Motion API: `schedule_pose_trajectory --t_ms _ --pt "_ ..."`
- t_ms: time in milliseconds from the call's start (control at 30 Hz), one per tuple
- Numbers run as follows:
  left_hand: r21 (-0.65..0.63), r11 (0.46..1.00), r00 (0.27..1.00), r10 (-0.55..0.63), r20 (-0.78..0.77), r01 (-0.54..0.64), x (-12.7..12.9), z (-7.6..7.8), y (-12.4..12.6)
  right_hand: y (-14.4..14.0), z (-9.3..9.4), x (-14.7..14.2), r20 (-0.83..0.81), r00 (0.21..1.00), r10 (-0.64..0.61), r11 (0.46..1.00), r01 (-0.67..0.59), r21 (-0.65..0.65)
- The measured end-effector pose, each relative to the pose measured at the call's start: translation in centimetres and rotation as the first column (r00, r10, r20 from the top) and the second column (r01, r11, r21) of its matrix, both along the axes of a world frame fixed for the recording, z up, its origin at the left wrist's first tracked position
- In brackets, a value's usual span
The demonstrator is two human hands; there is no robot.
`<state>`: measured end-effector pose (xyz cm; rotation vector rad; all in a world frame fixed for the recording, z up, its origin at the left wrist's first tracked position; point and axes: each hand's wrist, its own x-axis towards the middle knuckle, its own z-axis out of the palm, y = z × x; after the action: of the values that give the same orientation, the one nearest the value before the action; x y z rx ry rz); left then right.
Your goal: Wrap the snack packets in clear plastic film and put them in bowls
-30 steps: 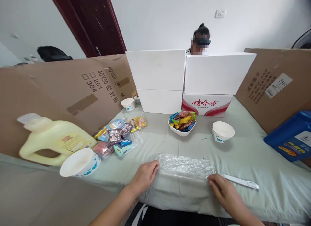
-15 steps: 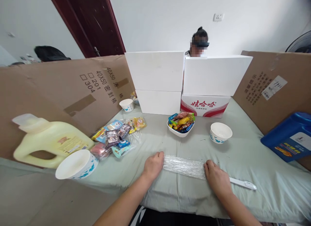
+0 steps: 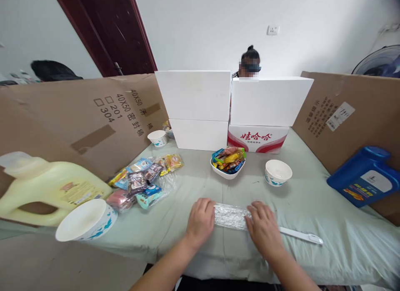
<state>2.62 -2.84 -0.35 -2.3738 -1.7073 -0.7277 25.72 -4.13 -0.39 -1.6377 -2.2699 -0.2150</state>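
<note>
My left hand (image 3: pixel 201 222) has its fingers curled over the left end of a flat, crinkled strip of clear plastic film (image 3: pixel 230 217) on the table. At the strip's right end lies my right hand (image 3: pixel 264 228), thumb and bent fingers pressed on the film. A long white handle (image 3: pixel 301 235) with a hole at its tip sticks out to the right from beneath that hand. Its other end is hidden, so I cannot tell whether the film is wrapped around it. Beyond the hands stands a white bowl (image 3: pixel 225 174) heaped with wrapped sweets (image 3: pixel 230 159).
Packaged snacks (image 3: pixel 145 178), a paper bowl (image 3: pixel 86 220) and a yellow jug (image 3: pixel 53 189) are on the left. Right of centre stand another paper bowl (image 3: pixel 278 172) and a blue bottle (image 3: pixel 365 176). White boxes (image 3: pixel 196 95) and cardboard panels (image 3: pixel 350 136) border the table; a person (image 3: pixel 250 61) is behind.
My right hand has moved left, closer to my left hand, and its fingers have spread slightly. Less film shows between the hands. The view has shifted a little.
</note>
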Motion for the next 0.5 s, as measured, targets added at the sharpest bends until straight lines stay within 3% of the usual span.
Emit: schedule_pose_trajectory --t_ms 100,167,267,333,500 --pt "-0.11 0.982 0.988 -0.153 0.007 0.153 1.5 -1.9 -0.9 -0.3 -0.8 -2.5 -0.01 0.962 0.271 0.956 -0.271 -0.108" --pt "-0.189 0.97 0.985 -0.165 -0.044 0.154 1.7 -3.3 -1.1 -0.3 -1.5 -3.2 -0.019 0.942 0.335 0.917 -0.33 -0.223" --pt "-0.276 0.955 0.984 -0.142 -0.108 0.108 1.0 -4.4 -1.0 -0.2 -2.5 -2.0 -0.012 0.971 0.239 0.915 -0.229 -0.333" --pt "-0.301 0.95 0.983 -0.129 -0.129 0.086 0.4 -4.3 -0.8 -0.6 -3.1 -0.3 0.008 0.989 0.151 0.932 -0.139 -0.334" --pt "-0.272 0.961 0.984 -0.098 -0.149 0.054 0.7 -2.4 -1.3 -3.9 -5.0 3.3 0.057 0.994 0.094 0.984 -0.084 -0.157"
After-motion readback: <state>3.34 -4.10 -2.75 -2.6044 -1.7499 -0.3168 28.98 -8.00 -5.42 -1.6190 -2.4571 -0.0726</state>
